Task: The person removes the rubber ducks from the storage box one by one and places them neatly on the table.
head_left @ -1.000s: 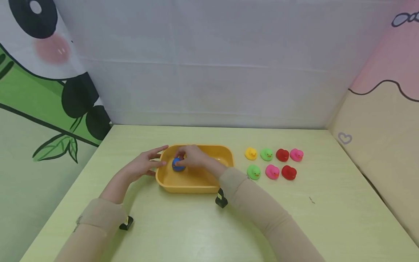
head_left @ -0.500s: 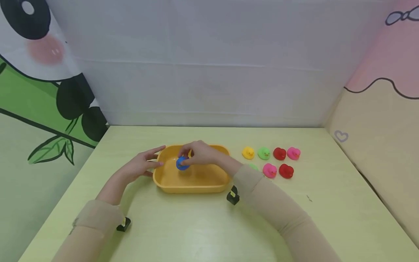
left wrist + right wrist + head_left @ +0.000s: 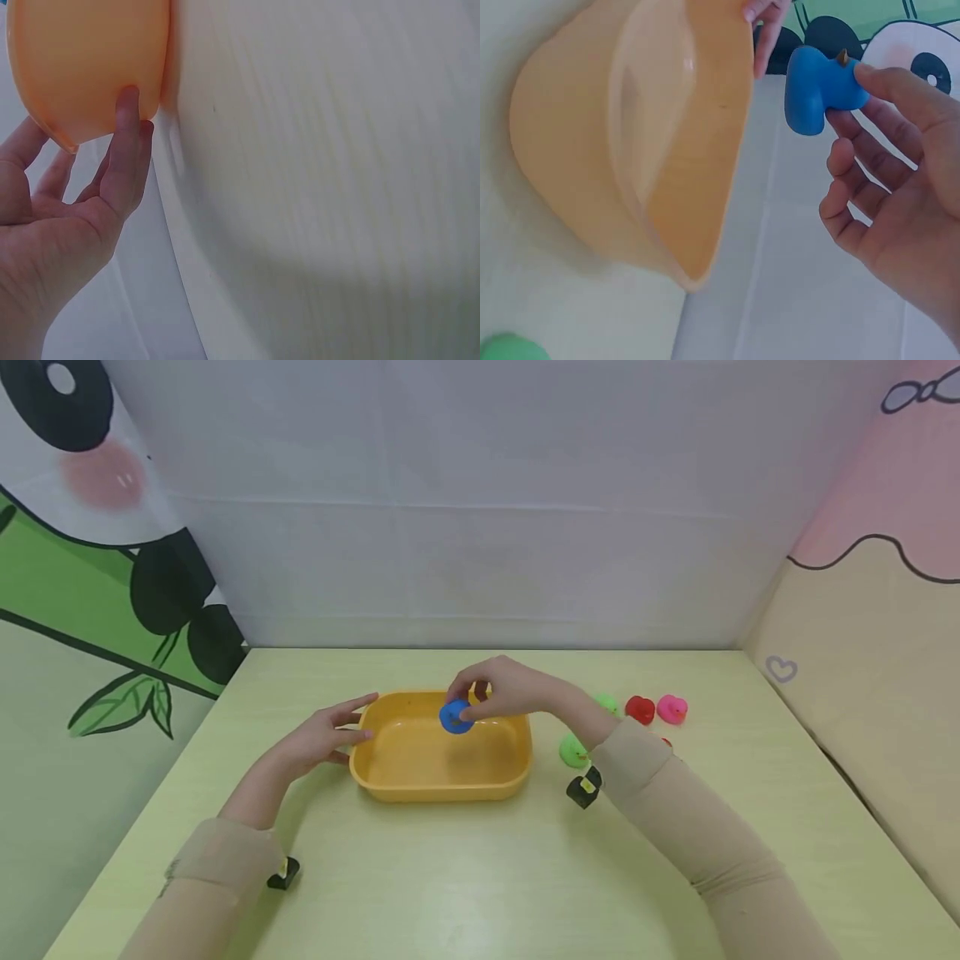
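Observation:
My right hand (image 3: 510,687) pinches a small blue rubber duck (image 3: 453,718) between thumb and fingertips, above the yellow plastic basin (image 3: 427,768). In the right wrist view the blue duck (image 3: 806,94) shows its head, body and a small beak-like tip under the thumb, held higher than the basin rim (image 3: 615,105). My left hand (image 3: 318,742) rests at the basin's left end with fingers spread. In the left wrist view the fingertips of that hand (image 3: 67,217) touch the outside of the orange-looking basin wall (image 3: 97,67). The visible basin floor is bare.
Right of the basin sit several rubber ducks: a green duck (image 3: 574,752), a red duck (image 3: 640,710), a pink duck (image 3: 672,710) and others partly hidden by my right forearm. The pale table (image 3: 420,877) ends at a white backdrop (image 3: 480,568).
My right hand has lifted the blue duck from the basin's left part and carried it up and to the right. The left hand stays at the basin's end.

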Motion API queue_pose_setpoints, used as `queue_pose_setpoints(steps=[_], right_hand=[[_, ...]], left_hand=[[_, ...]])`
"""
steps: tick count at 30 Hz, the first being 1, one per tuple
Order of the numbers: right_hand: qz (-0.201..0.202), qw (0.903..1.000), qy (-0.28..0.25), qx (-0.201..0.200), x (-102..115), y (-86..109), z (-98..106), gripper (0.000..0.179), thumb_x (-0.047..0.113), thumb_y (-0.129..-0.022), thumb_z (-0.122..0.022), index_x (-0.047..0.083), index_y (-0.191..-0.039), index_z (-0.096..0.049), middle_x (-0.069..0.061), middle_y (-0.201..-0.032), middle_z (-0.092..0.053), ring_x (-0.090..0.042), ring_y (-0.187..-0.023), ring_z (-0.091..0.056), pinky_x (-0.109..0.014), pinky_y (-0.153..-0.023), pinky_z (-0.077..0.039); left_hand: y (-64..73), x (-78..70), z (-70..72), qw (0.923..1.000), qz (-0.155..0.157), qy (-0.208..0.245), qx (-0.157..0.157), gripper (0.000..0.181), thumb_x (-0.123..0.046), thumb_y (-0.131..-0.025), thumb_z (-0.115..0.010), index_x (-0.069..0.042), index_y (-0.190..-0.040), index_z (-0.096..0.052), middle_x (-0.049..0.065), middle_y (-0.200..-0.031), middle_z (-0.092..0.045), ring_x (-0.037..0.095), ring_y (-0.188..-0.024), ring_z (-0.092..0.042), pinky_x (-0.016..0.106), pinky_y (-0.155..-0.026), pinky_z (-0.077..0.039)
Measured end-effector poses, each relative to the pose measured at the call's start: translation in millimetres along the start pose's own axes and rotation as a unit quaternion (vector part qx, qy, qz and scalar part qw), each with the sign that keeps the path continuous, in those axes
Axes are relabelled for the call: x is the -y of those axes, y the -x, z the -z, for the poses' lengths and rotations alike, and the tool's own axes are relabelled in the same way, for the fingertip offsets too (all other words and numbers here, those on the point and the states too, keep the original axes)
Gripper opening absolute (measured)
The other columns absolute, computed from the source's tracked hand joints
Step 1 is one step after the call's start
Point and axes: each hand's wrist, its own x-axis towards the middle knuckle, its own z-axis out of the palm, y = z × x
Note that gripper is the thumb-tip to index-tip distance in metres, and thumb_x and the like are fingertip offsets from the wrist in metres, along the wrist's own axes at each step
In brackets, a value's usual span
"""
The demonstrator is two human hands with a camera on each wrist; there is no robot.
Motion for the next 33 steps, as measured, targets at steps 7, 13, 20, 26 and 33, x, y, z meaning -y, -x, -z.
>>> queue_pose_setpoints(steps=[7,13,20,26,33], right_hand=[[0.015,0.9999,0.000,0.004,1,24.6,27,0.021,0.025,-0.086,-0.069,0.024,-0.107,-0.067,0.010,-0.099,-0.064,-0.013,-0.082,-0.056,-0.028,-0.069,-0.048],[0.009,0.9998,0.015,-0.009,-1,51.3,51,0.022,0.026,-0.085,-0.070,0.027,-0.107,-0.067,0.011,-0.098,-0.062,-0.014,-0.083,-0.056,-0.034,-0.071,-0.049],[-0.007,0.9990,0.037,-0.023,-5,89.6,74,0.023,0.027,-0.085,-0.070,0.028,-0.108,-0.065,0.009,-0.095,-0.061,-0.015,-0.085,-0.056,-0.033,-0.073,-0.050],[-0.016,0.9970,0.061,-0.045,-14,130.0,88,0.026,0.023,-0.085,-0.071,0.030,-0.109,-0.063,0.010,-0.096,-0.058,-0.013,-0.085,-0.056,-0.031,-0.073,-0.052],[-0.005,0.9919,0.070,-0.106,-36,189.4,97,0.032,0.010,-0.083,-0.072,0.024,-0.110,-0.062,0.010,-0.095,-0.057,-0.010,-0.083,-0.053,-0.024,-0.067,-0.050]], left_hand=[[-0.4,1.4,1.2,1.0000,-0.003,0.002,-0.001,0.069,-0.022,-0.093,-0.060,-0.030,-0.151,-0.023,0.020,-0.151,-0.025,0.038,-0.124,-0.048,0.044,-0.086,-0.054],[-2.4,2.3,-0.1,1.0000,-0.004,0.008,-0.003,0.068,-0.023,-0.093,-0.060,-0.030,-0.150,-0.023,0.020,-0.151,-0.027,0.037,-0.123,-0.049,0.044,-0.086,-0.054],[-2.4,3.4,-0.4,0.9998,-0.011,0.017,0.002,0.068,-0.022,-0.093,-0.060,-0.030,-0.150,-0.024,0.020,-0.151,-0.027,0.038,-0.123,-0.048,0.045,-0.085,-0.054],[-4.0,3.2,-1.5,0.9998,-0.015,0.009,-0.002,0.066,-0.022,-0.093,-0.059,-0.029,-0.150,-0.025,0.019,-0.151,-0.027,0.037,-0.122,-0.050,0.044,-0.086,-0.054],[-4.7,0.6,-2.5,0.9998,-0.018,0.000,0.001,0.066,-0.023,-0.093,-0.059,-0.028,-0.150,-0.025,0.019,-0.151,-0.026,0.035,-0.121,-0.051,0.042,-0.086,-0.054]])
